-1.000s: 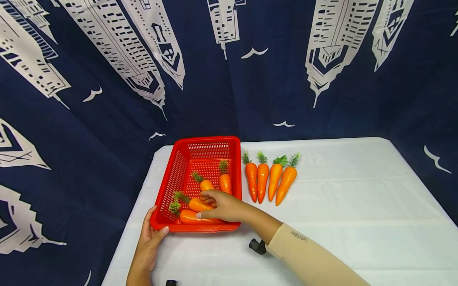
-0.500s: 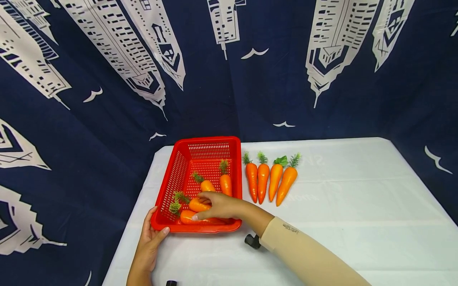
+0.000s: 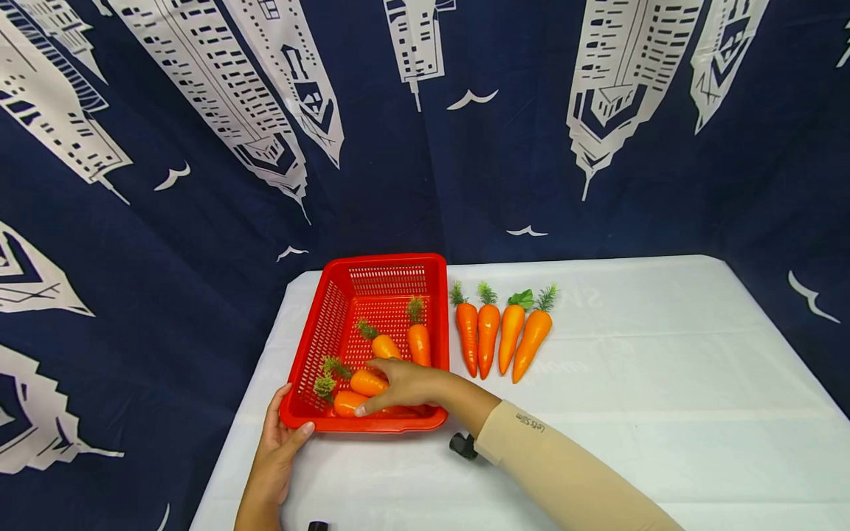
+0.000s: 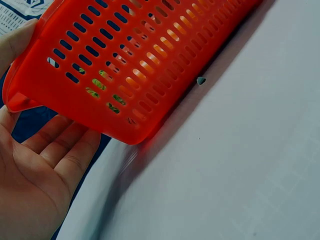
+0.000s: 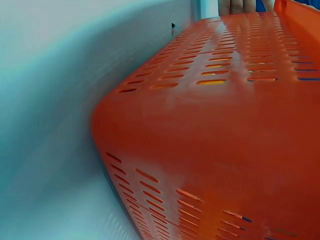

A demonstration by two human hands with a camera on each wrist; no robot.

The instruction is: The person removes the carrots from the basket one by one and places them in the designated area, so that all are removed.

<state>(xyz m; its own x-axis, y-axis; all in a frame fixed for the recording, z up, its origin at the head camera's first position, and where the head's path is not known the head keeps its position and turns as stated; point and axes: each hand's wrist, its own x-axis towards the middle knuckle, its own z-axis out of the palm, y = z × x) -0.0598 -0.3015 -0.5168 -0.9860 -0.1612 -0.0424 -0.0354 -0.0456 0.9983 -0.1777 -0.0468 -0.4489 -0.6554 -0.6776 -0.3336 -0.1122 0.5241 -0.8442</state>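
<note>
Carrots point(image 3: 509, 333), 4, beside basket point(image 3: 440, 339); sleeve point(image 3: 564, 472) partly hides black object point(image 3: 460, 445).

A red basket point(image 5: 215, 125) fills most of the right side, its rounded corner nearest, with one wall running up from the corner and another falling away below. Both carry rows of narrow slots point(image 5: 165, 85); yellow glints through a few on the upper wall, blue through others. A rim point(image 5: 302, 20) rises at top right. Pale table point(image 5: 40, 70) lies to the left, blurred, with a small dark speck point(image 5: 173, 25) near the basket's far end. Fingers of a cut-off hand point(image 5: 244, 6) show there.
</note>
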